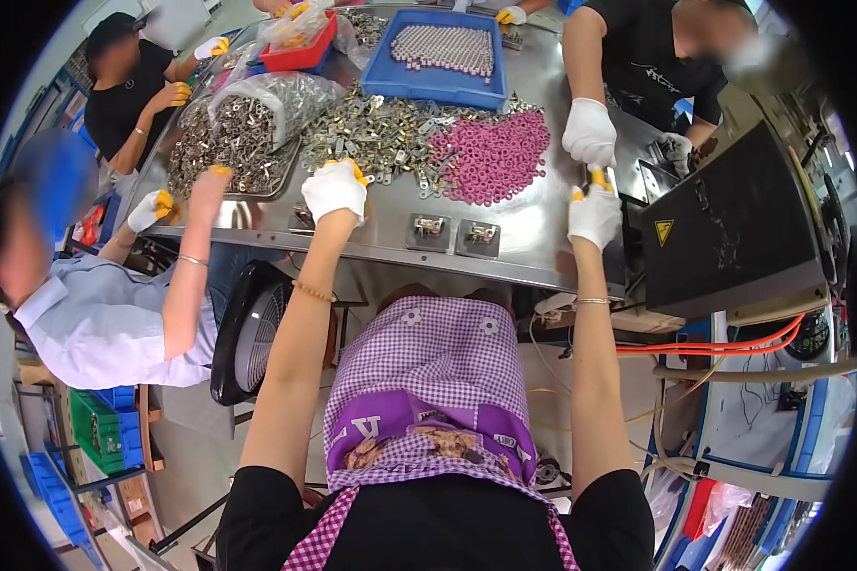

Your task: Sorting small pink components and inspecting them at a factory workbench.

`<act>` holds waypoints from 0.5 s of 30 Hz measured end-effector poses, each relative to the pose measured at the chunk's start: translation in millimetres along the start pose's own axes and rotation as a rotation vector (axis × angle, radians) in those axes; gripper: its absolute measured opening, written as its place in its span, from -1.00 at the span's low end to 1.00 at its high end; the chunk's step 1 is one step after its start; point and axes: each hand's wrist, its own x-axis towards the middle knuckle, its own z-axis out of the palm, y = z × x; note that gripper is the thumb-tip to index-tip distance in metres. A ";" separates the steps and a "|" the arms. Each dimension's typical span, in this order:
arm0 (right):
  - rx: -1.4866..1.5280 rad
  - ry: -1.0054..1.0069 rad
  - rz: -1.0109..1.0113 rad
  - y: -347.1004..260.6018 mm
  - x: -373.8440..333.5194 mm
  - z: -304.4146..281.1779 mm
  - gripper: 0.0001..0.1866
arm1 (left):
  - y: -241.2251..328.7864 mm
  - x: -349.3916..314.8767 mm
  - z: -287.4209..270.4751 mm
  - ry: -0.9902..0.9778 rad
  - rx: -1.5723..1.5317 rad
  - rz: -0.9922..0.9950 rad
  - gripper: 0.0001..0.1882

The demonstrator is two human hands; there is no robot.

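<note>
My left hand [335, 191], in a white glove with yellow fingertips, is at the near edge of a heap of small metal parts [376, 133]. Its fingers are curled, and whatever they pinch is hidden. At the table's right side my right hand [595, 215], gloved alike, is closed, with a yellow fingertip pointing forward; what it holds cannot be made out. Just beyond it, a co-worker's gloved hand [589, 132] comes close. Between my hands lie a pile of pink rings [492, 157] and two dark square blocks, a left block [428, 231] and a right block [478, 238], each bearing a small metal assembly.
A blue tray [376, 81] of small pale cylindrical pieces stands at the back, left of it a red bin [300, 57]. More metal parts [229, 143] spill from a bag at left. A black machine box [733, 224] borders the right. Co-workers sit around the metal table [352, 240].
</note>
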 end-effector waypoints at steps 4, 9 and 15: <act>0.270 -0.175 -0.139 -11.8 6.6 28.6 -0.66 | 17.1 -14.2 -31.6 -0.048 -0.191 -0.102 -0.78; 0.484 -0.428 -0.136 -10.5 23.1 38.7 -0.72 | 16.6 -22.8 -45.1 -0.047 -0.468 -0.068 -0.75; 0.476 -0.266 -0.087 -11.2 -26.0 24.4 -0.76 | 39.2 -80.0 -84.9 -0.059 -0.742 0.017 -0.66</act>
